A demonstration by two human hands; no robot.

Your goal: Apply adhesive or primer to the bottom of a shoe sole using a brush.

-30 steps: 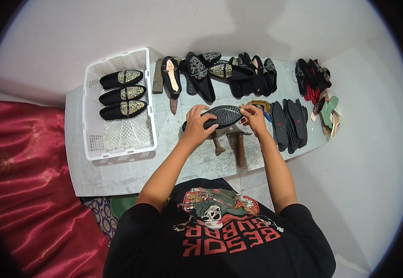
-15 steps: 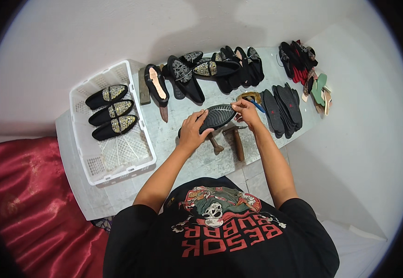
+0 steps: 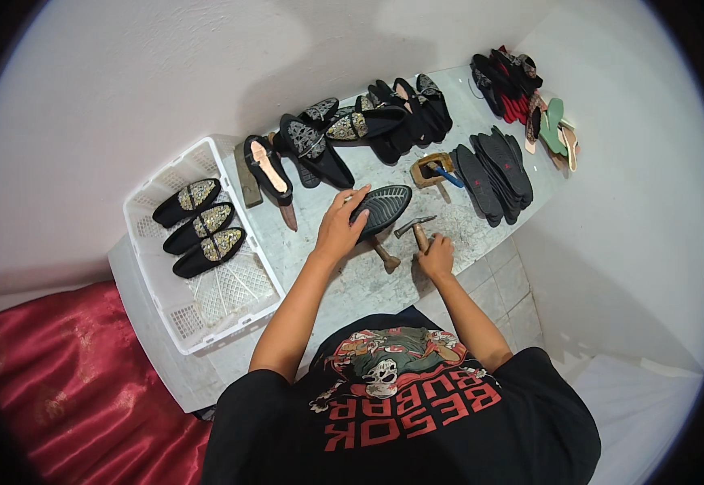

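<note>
Over the middle of the table, my left hand [image 3: 340, 226] grips a black shoe [image 3: 386, 206] by its side, its ridged sole facing up and its toe pointing to the right. My right hand [image 3: 437, 257] is closed round the wooden handle of a hammer [image 3: 421, 236], whose metal head lies just right of the shoe. A brown tool with a flared end [image 3: 386, 257] sticks out from under the shoe; the rest of it is hidden. Beyond the hammer stands a yellowish glue container [image 3: 423, 176] with a blue-handled brush [image 3: 446, 174] in it.
To the left, a white plastic crate [image 3: 269, 284] holds three black shoes with glittery uppers [image 3: 210, 252]. Several black shoes [image 3: 315, 149] line the back. Black soles [image 3: 497, 174] lie stacked at right, near red-and-black pieces [image 3: 507, 81] and green pieces [image 3: 558, 129]. Red cloth [image 3: 85, 364] hangs at left.
My right hand has let go of the shoe's toe, moved down toward me and taken hold of the hammer handle. My left hand still holds the shoe. The whole view has shifted slightly.
</note>
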